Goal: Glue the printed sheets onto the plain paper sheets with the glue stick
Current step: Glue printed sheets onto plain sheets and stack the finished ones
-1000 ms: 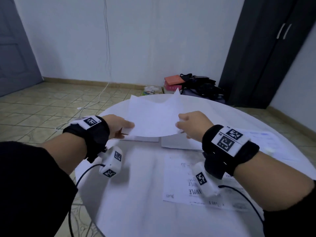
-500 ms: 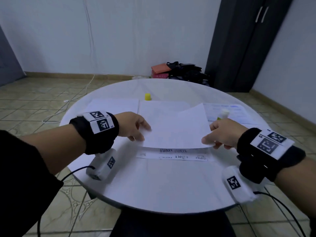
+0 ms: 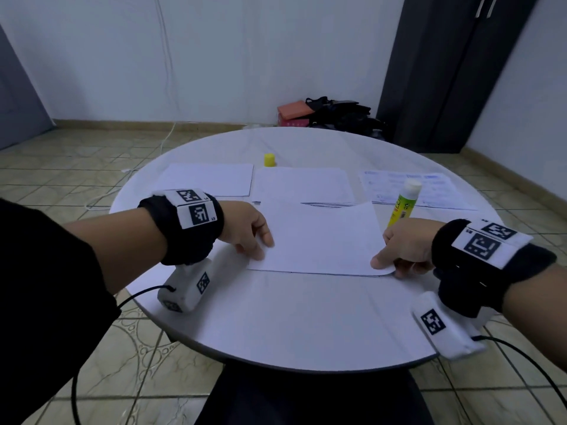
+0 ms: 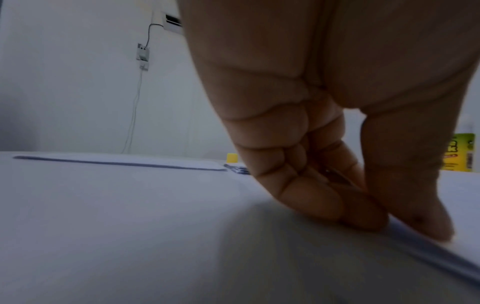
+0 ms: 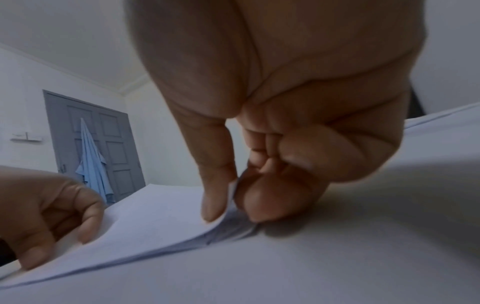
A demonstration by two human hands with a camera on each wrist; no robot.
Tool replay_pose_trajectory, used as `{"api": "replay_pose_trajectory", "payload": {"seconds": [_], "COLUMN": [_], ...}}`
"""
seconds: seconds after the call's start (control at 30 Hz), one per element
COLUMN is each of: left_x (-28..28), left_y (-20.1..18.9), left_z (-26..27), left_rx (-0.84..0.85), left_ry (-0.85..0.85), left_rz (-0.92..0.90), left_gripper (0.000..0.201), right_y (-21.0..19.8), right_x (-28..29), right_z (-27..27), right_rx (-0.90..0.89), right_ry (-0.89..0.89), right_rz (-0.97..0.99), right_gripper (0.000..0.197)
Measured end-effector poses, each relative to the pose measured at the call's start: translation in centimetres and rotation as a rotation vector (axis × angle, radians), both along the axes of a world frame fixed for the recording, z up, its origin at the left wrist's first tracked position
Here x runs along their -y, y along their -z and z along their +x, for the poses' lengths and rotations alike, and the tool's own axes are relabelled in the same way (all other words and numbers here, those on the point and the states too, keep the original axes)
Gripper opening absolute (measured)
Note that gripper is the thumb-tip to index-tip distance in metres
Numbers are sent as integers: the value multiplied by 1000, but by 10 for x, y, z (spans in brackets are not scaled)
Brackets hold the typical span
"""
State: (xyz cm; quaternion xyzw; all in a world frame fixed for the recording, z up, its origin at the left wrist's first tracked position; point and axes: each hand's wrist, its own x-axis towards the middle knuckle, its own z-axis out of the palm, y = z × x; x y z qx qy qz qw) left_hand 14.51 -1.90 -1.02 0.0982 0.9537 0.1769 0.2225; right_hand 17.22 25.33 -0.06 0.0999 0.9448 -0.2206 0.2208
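A plain white sheet (image 3: 319,237) lies almost flat on the round white table (image 3: 276,317), near its front. My left hand (image 3: 251,234) pinches its left edge, thumb on top, fingers (image 4: 324,205) at the table. My right hand (image 3: 399,250) pinches the near right corner between thumb and forefinger (image 5: 215,197), and that corner is lifted slightly. The edge of another sheet shows just under it (image 5: 228,230); its print is hidden. The glue stick (image 3: 403,207) stands uncapped behind my right hand. Its yellow cap (image 3: 269,160) sits farther back.
Plain paper lies at the back left (image 3: 205,179) and back middle (image 3: 303,184). Printed sheets (image 3: 438,188) lie at the back right. Bags and a box (image 3: 322,113) sit on the floor behind the table, beside a dark wardrobe (image 3: 445,72).
Both hands brought the plain sheet toward me and down from mid-air onto the printed sheet, which is now covered. The head view tilted down.
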Motion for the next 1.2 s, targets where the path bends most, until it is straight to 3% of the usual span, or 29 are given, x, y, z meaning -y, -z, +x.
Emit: {"api": "replay_pose_trajectory", "payload": {"seconds": [0.27,0.57,1.2], "left_x": [6,9,8], "left_y": [6,8,7], "left_z": [-3,-4,-2], "left_rx": [61,118,98], "left_ry": [-31,-50,-39], "left_rz": [112,204,166], "left_gripper": [23,24,23], "right_y": [6,7,6], "right_x": [-3,-2,1], "right_z": [-9,-10,-7], "right_rx": [40,22,16], "right_ry": [-18,-29,-29], "right_rz": [-11,-32,-33], "right_gripper": [25,36,35]}}
